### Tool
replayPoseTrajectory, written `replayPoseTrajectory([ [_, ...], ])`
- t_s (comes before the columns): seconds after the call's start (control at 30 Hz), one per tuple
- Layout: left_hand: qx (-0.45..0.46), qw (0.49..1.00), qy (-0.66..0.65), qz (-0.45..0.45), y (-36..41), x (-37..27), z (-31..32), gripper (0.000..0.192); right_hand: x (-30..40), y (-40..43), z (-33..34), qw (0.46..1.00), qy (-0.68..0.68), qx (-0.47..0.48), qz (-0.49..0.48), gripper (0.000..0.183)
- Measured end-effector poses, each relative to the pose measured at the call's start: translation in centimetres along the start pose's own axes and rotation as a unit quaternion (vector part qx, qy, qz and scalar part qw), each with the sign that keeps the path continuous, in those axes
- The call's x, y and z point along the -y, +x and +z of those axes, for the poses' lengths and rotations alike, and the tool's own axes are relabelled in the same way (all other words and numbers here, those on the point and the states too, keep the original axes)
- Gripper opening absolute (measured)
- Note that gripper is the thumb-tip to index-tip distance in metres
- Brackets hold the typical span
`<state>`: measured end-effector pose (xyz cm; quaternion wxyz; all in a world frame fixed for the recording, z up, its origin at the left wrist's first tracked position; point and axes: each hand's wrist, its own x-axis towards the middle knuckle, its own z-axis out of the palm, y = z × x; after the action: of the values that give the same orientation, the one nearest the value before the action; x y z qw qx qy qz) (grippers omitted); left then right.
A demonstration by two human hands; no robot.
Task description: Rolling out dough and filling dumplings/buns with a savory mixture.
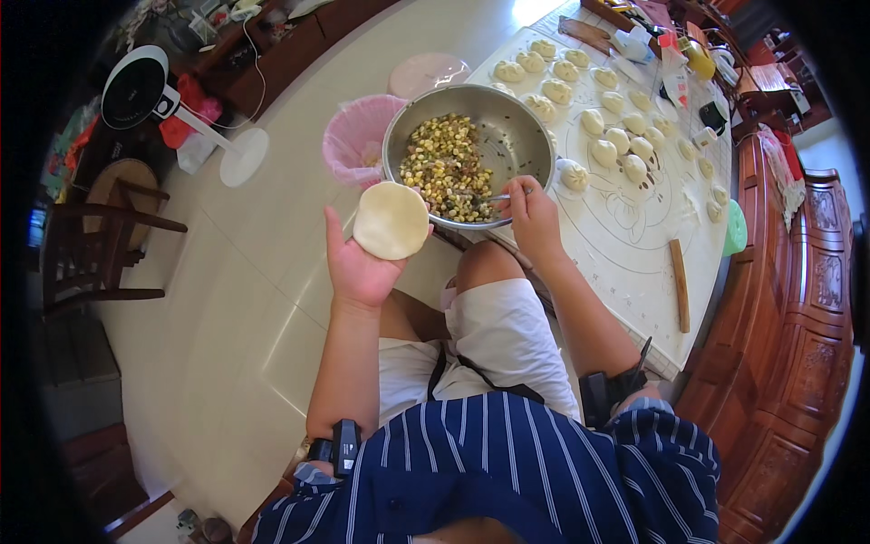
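A round dough wrapper (391,221) lies flat on the upturned palm and fingers of my left hand (367,268). My right hand (533,214) grips the handle of a metal spoon (499,197), whose bowl is sunk in a chopped filling (445,160) with yellow corn-like pieces. The filling covers the left side of a large stainless steel bowl (516,129), just beyond both hands. One pleated bun (574,176) sits right of the bowl. More pleated buns (557,90) and smooth dough balls (635,168) stand on a white printed mat (598,251).
A wooden rolling pin (680,285) rests on the mat's right part. Left of the bowl is a pink-lined bin (360,136), with a pink round lid or stool (428,73) behind. A white pedestal fan (204,126) and wooden chair (102,251) stand left; a carved wooden bench (775,326) is right.
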<state>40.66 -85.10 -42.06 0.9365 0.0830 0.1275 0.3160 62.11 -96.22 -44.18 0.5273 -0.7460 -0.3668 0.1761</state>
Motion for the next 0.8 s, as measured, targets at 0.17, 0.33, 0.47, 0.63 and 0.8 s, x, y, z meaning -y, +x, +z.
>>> replayPoseTrajectory([
  [0.17,-0.046,0.998,0.021,0.040,0.0,-0.2,0.7,0.083,-1.2,0.3,-1.1,0.979,0.153,0.005,0.134,0.025],
  [0.33,-0.048,0.997,0.031,0.057,1.3,-1.5,1.2,0.081,-1.3,0.8,-2.2,0.949,0.224,0.024,0.219,0.025],
  [0.47,-0.053,0.996,0.046,0.060,3.1,-1.8,2.2,0.079,-1.0,1.9,-3.4,0.937,0.245,0.011,0.248,0.025],
  [0.63,-0.072,0.993,0.073,0.051,5.9,-1.9,2.3,0.076,1.9,3.6,-4.9,0.950,0.247,0.009,0.188,0.023],
  [0.8,-0.049,0.997,0.051,0.008,8.1,1.5,3.8,0.071,6.7,4.4,-6.7,0.965,0.246,0.030,0.085,0.025],
])
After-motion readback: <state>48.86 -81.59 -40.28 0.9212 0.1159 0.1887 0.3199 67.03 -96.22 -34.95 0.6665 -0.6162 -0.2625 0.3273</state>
